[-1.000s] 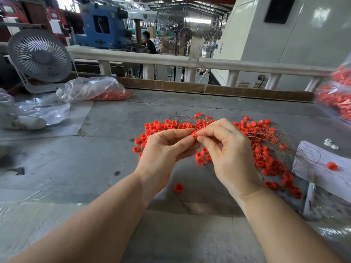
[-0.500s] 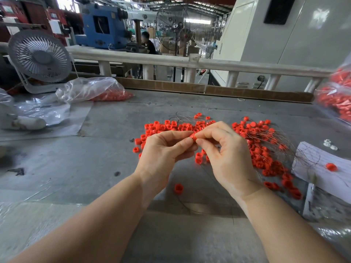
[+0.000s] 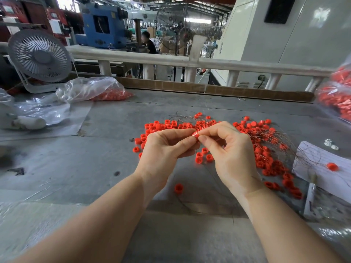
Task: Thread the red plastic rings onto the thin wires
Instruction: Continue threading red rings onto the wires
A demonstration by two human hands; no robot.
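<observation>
Head view: both hands meet over the middle of the table (image 3: 106,186), fingertip to fingertip. The left hand (image 3: 163,149) has thumb and forefinger curled in a pinch on one red ring (image 3: 195,134), which sits right at the meeting point, just above the pile. The right hand (image 3: 228,150) pinches in from the right with thumb and forefinger closed against the same ring; the other fingers are loosely curled. It seems to hold a wire end there, but the wire is too thin between the fingertips to tell for sure. Neither hand is nearer: the ring lies between them, and its hole appears to face across, left to right, so the feed would run along that line.

The wires (image 3: 273,137) fan out rightward and far from the right hand, lying across the loose rings (image 3: 266,160) scattered behind and right of the hands. One dark strand trails near, under the right wrist. A stray ring (image 3: 178,187) lies on the near side, below the left wrist.

Farther off: a sheet of paper (image 3: 313,168) at right with one ring on it, bags of rings (image 3: 106,92) far left and at the right edge, a small fan (image 3: 39,56) far left.

Nothing blocks the fingertips; the tangle of wires at right could snag, I judge.
</observation>
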